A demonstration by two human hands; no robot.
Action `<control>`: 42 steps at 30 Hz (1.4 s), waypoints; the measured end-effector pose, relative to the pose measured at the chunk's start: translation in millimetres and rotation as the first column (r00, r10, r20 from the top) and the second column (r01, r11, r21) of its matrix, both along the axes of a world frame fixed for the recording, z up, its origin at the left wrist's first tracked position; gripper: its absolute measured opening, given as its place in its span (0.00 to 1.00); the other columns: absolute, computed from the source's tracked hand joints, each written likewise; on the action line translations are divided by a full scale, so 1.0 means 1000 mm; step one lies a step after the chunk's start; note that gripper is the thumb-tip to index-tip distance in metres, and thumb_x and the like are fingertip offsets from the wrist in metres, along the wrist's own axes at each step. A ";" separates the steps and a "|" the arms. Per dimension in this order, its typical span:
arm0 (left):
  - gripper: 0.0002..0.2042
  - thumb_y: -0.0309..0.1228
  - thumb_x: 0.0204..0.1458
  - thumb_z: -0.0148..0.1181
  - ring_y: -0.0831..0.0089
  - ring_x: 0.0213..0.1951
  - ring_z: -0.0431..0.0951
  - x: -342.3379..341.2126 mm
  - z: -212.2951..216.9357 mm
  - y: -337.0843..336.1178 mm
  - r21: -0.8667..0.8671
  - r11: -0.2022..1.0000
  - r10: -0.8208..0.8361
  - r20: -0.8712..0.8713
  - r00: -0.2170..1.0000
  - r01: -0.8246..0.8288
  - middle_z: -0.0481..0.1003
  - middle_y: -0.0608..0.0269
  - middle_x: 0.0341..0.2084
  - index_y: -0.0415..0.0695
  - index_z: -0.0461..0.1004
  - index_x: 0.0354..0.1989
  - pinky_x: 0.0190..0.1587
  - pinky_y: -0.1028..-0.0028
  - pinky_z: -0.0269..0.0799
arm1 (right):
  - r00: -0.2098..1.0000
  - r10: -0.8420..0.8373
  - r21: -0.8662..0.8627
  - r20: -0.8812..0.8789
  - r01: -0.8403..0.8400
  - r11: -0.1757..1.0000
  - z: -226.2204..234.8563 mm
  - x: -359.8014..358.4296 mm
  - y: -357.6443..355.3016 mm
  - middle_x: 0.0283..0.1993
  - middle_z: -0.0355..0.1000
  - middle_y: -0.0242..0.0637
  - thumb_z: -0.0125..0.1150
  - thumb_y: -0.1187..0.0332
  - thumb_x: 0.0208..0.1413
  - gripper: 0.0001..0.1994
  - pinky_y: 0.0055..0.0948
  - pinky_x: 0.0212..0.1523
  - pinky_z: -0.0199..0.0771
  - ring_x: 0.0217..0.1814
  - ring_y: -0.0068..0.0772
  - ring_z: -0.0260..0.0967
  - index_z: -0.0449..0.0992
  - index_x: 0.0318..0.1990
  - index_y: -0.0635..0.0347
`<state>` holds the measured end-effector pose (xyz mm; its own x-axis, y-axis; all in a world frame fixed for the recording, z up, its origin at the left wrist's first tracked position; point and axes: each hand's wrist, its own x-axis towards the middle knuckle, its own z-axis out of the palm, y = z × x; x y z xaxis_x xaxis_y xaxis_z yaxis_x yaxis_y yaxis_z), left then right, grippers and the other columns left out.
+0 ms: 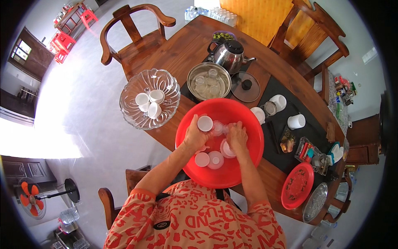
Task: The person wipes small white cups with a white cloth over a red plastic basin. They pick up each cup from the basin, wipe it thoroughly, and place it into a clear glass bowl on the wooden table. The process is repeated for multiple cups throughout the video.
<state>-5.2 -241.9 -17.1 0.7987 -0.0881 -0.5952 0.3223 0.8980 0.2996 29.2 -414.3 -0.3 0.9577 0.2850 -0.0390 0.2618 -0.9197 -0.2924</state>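
Cup (pixel 205 123) — in left hand (pixel 194 135), over basin (pixel 222 107)

You are seeing bright daylight pouring in from your left, glare washing out the pale floor (pixel 89 95), highlights glinting on the steel kettle (pixel 226 58), fisheye bending edges of the table (pixel 178 46), blackness ringing your view, your right hand (pixel 237 137) perhaps blurring slightly.

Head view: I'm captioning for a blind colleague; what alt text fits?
A person's left hand holds a white cup over a red plastic basin of other cups, the right hand alongside. Nearby on the wooden table: a scalloped glass bowl of three white cups, a metal pot and a kettle.
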 end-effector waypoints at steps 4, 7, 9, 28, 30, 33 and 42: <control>0.20 0.41 0.59 0.45 0.62 0.44 0.71 0.001 -0.002 0.005 -0.033 0.999 0.027 0.077 0.997 -0.025 0.68 0.56 0.45 0.46 0.61 0.57 0.39 0.65 0.70 | 0.979 0.124 0.421 -0.164 -0.045 0.906 0.023 -0.003 -0.008 0.35 0.67 0.48 0.60 0.73 0.43 0.12 0.38 0.39 0.71 0.39 0.49 0.69 0.75 0.38 0.62; 0.19 0.38 0.58 0.47 0.63 0.47 0.71 -0.004 0.005 -0.003 -0.029 0.999 -0.012 0.094 0.995 0.015 0.68 0.58 0.47 0.46 0.61 0.57 0.48 0.62 0.69 | 0.977 0.206 0.689 -0.063 -0.107 0.717 0.054 -0.022 0.011 0.36 0.66 0.46 0.59 0.75 0.44 0.13 0.37 0.39 0.70 0.38 0.48 0.68 0.74 0.41 0.64; 0.18 0.36 0.59 0.47 0.64 0.49 0.70 -0.002 0.019 -0.011 -0.014 0.999 -0.030 0.159 0.987 0.033 0.68 0.59 0.48 0.46 0.62 0.56 0.52 0.61 0.68 | 0.991 0.108 0.668 0.084 -0.137 0.731 0.057 -0.024 0.028 0.37 0.65 0.46 0.59 0.76 0.45 0.14 0.37 0.39 0.70 0.39 0.47 0.67 0.73 0.42 0.65; 0.19 0.30 0.58 0.52 0.77 0.42 0.73 -0.015 0.060 -0.015 0.505 0.863 -0.199 0.402 0.894 -0.035 0.72 0.62 0.43 0.40 0.62 0.57 0.43 0.78 0.72 | 0.982 -0.038 0.736 0.186 -0.114 0.667 0.061 -0.034 0.029 0.37 0.66 0.43 0.56 0.79 0.43 0.13 0.33 0.38 0.70 0.38 0.41 0.68 0.74 0.41 0.66; 0.18 0.27 0.56 0.54 0.77 0.43 0.73 -0.020 0.063 -0.020 0.543 0.840 -0.237 0.388 0.891 -0.013 0.72 0.61 0.43 0.38 0.64 0.55 0.42 0.78 0.73 | 0.976 -0.128 0.758 0.177 -0.052 0.650 0.051 -0.027 0.027 0.37 0.66 0.43 0.56 0.79 0.45 0.13 0.33 0.38 0.69 0.37 0.41 0.68 0.73 0.41 0.67; 0.19 0.25 0.51 0.60 0.75 0.41 0.74 -0.024 0.067 -0.028 0.616 0.781 -0.227 0.434 0.872 -0.103 0.73 0.63 0.40 0.41 0.66 0.52 0.41 0.76 0.73 | 0.978 -0.088 0.724 0.187 -0.077 0.686 0.053 -0.031 0.027 0.36 0.65 0.43 0.56 0.79 0.45 0.11 0.35 0.38 0.69 0.36 0.41 0.68 0.73 0.39 0.68; 0.19 0.24 0.45 0.63 0.72 0.44 0.72 -0.021 0.074 0.012 0.834 0.427 -0.222 0.472 0.853 -0.349 0.69 0.60 0.39 0.41 0.68 0.47 0.45 0.73 0.73 | 0.993 0.100 0.580 0.062 -0.117 0.806 0.038 -0.047 0.014 0.35 0.63 0.42 0.57 0.78 0.43 0.11 0.35 0.34 0.68 0.34 0.43 0.67 0.73 0.38 0.65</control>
<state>-26.3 -229.9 57.1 0.9427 0.3063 0.1323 -0.1546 0.0496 0.9867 -17.6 -400.0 37.3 0.9174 0.3483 0.1928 0.3655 -0.5450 -0.7546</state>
